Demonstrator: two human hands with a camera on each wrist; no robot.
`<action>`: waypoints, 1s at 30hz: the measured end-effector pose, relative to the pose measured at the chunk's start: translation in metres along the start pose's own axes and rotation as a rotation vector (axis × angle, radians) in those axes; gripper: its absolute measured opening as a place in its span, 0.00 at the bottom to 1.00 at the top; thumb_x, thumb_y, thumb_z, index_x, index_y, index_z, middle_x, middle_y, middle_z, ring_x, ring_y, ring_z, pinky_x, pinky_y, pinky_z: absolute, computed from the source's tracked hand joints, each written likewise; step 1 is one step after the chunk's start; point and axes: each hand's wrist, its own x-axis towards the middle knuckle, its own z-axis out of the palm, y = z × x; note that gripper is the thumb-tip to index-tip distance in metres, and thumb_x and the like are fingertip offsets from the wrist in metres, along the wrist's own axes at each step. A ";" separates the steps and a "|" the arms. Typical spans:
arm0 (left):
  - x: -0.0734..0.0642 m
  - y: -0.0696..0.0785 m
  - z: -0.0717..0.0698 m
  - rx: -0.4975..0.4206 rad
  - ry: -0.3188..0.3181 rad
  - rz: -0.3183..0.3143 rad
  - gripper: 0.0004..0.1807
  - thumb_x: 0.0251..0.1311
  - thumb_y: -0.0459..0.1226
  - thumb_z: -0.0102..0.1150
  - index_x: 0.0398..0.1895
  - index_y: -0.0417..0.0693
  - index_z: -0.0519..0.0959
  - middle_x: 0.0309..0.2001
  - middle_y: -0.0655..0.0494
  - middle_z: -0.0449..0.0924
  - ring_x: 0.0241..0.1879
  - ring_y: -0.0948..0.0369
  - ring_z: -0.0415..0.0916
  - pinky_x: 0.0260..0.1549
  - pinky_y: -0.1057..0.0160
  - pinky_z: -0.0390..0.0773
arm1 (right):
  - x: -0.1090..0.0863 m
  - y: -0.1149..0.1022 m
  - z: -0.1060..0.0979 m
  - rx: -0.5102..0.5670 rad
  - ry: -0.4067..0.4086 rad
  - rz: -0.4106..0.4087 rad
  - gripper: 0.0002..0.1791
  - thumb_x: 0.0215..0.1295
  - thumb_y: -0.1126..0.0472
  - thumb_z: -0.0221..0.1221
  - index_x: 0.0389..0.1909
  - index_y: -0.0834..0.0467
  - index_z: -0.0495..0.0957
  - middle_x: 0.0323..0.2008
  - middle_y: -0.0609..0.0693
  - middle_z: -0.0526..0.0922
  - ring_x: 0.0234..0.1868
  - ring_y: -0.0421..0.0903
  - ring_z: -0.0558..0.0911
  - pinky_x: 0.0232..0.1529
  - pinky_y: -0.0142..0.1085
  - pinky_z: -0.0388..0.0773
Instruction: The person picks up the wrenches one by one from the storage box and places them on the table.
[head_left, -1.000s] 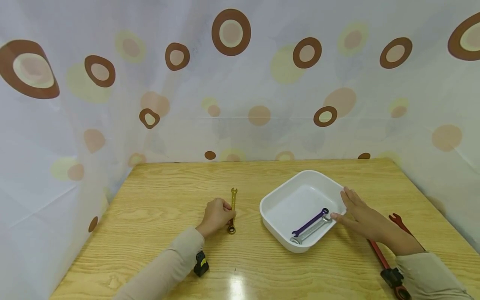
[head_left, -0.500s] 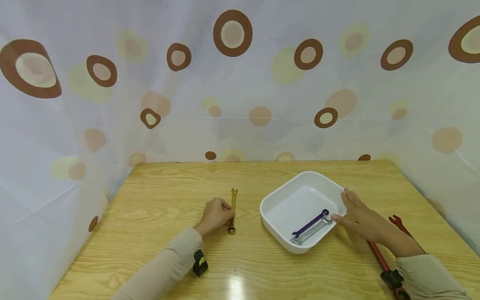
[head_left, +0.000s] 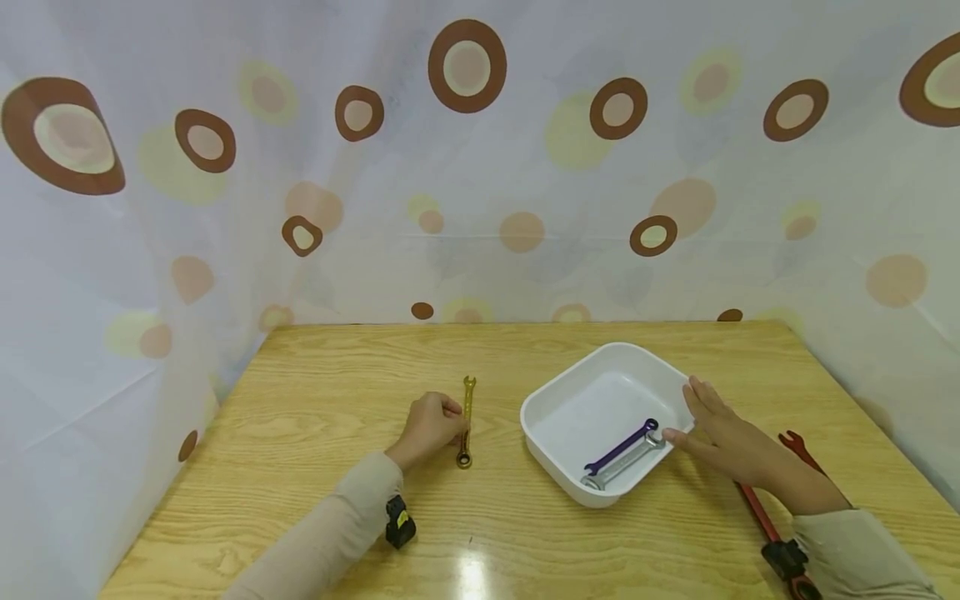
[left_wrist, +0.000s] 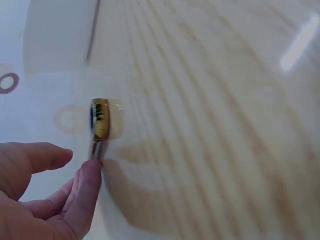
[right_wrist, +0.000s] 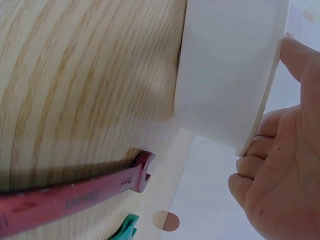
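A gold combination wrench (head_left: 468,408) lies on the wooden table left of the white plastic tray (head_left: 558,371). My left hand (head_left: 431,427) touches the wrench's shaft with its fingertips; in the left wrist view the thumb (left_wrist: 52,156) stands apart from it. Inside the tray, a purple wrench (head_left: 621,448) and a silver wrench (head_left: 626,462) lie side by side along the front right. My right hand (head_left: 731,442) rests against the tray's right rim, fingers fairly straight and thumb at the edge.
Beneath my right forearm lies a red wrench (right_wrist: 85,194), partly covered. The tip of a green wrench (right_wrist: 126,229) shows beside it in the right wrist view. A patterned curtain (head_left: 517,192) hangs behind the table and along both sides.
My left hand has shifted very slightly upward and left at the gold wrench, which stays in place. The tray and my right hand remain where they were.
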 end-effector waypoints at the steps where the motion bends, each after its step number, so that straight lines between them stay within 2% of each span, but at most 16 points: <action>1: 0.001 0.002 -0.001 0.024 0.013 0.014 0.08 0.55 0.29 0.60 0.38 0.33 0.80 0.31 0.47 0.81 0.27 0.60 0.80 0.26 0.63 0.82 | 0.000 0.000 0.000 -0.002 0.000 0.000 0.50 0.70 0.42 0.51 0.72 0.73 0.39 0.73 0.70 0.33 0.72 0.70 0.38 0.59 0.71 0.51; 5: 0.004 0.015 -0.005 0.093 0.049 0.077 0.10 0.57 0.32 0.61 0.40 0.35 0.81 0.33 0.49 0.82 0.33 0.57 0.80 0.31 0.61 0.80 | 0.000 0.002 0.001 -0.012 0.003 -0.001 0.49 0.70 0.42 0.51 0.72 0.73 0.39 0.73 0.70 0.33 0.72 0.70 0.38 0.59 0.71 0.51; 10: 0.006 0.040 -0.007 0.032 0.038 0.140 0.11 0.60 0.35 0.61 0.43 0.38 0.81 0.37 0.50 0.81 0.39 0.55 0.80 0.35 0.61 0.81 | 0.002 0.002 0.002 -0.018 0.002 0.001 0.50 0.70 0.42 0.51 0.72 0.72 0.38 0.73 0.69 0.33 0.72 0.70 0.38 0.59 0.71 0.51; 14: 0.007 0.062 0.000 -0.022 -0.003 0.195 0.11 0.62 0.37 0.61 0.45 0.41 0.81 0.40 0.50 0.81 0.40 0.56 0.80 0.36 0.63 0.81 | 0.002 0.002 0.001 -0.012 0.003 0.003 0.50 0.69 0.42 0.51 0.72 0.73 0.38 0.73 0.70 0.33 0.72 0.70 0.38 0.59 0.71 0.51; 17: 0.009 0.076 0.012 -0.066 -0.057 0.228 0.13 0.62 0.37 0.61 0.48 0.42 0.81 0.43 0.51 0.82 0.42 0.57 0.80 0.38 0.64 0.81 | 0.002 0.002 0.001 -0.010 0.005 0.003 0.50 0.69 0.42 0.52 0.72 0.73 0.39 0.73 0.70 0.33 0.72 0.69 0.38 0.60 0.70 0.51; 21: 0.009 0.091 0.034 -0.122 -0.136 0.218 0.17 0.61 0.38 0.63 0.52 0.43 0.80 0.45 0.52 0.82 0.43 0.59 0.80 0.39 0.66 0.81 | 0.002 0.003 0.001 -0.012 0.005 0.001 0.50 0.69 0.42 0.51 0.72 0.72 0.38 0.73 0.69 0.33 0.72 0.70 0.38 0.59 0.71 0.51; 25: 0.008 0.101 0.058 -0.127 -0.197 0.203 0.19 0.60 0.39 0.64 0.54 0.43 0.79 0.47 0.51 0.82 0.44 0.61 0.79 0.40 0.68 0.80 | 0.001 0.003 0.002 -0.012 0.001 0.002 0.50 0.70 0.42 0.51 0.72 0.72 0.38 0.73 0.69 0.32 0.72 0.70 0.38 0.59 0.71 0.51; 30: 0.009 0.107 0.087 -0.110 -0.234 0.191 0.20 0.58 0.39 0.66 0.53 0.44 0.80 0.48 0.52 0.82 0.44 0.63 0.79 0.40 0.70 0.79 | 0.001 0.002 0.002 -0.006 0.004 0.006 0.50 0.70 0.42 0.51 0.72 0.72 0.38 0.73 0.70 0.33 0.72 0.70 0.39 0.59 0.71 0.51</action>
